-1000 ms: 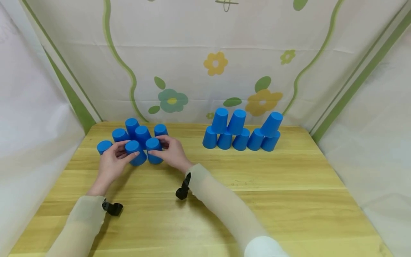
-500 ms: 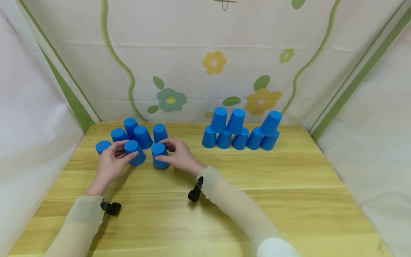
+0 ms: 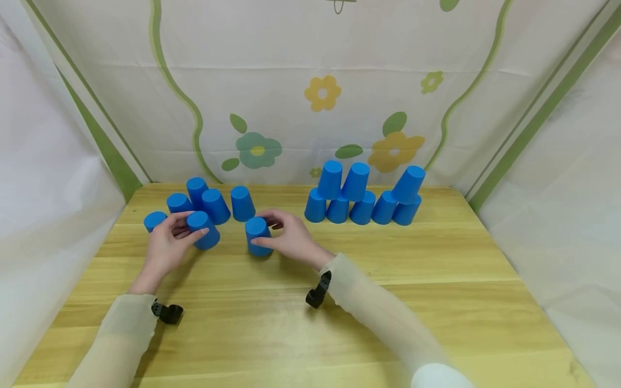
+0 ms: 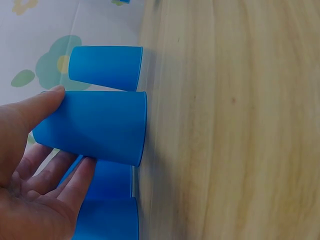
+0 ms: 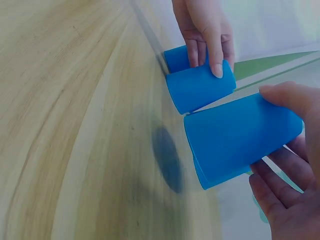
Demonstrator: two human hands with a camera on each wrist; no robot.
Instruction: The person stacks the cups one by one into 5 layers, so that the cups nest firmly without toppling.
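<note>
In the head view, an upside-down blue cup is between the thumb and fingers of my right hand. The right wrist view shows that cup tilted, with a dark shadow on the wood below its rim. My left hand grips another upside-down blue cup at the front of the left group, thumb on its near side. Behind the two hands stand more upside-down cups, among them one cup by itself, one cup further left, and one cup partly behind my left hand.
On the back right of the wooden table stands a row of upside-down blue cups. Three cups rest on top of it, with a gap between the second and third. A flowered cloth hangs behind, with white cloth at both sides.
My right hand has drawn its cup away from the left group, rightward and slightly toward me. My left hand and its cup have stayed nearly in place.
</note>
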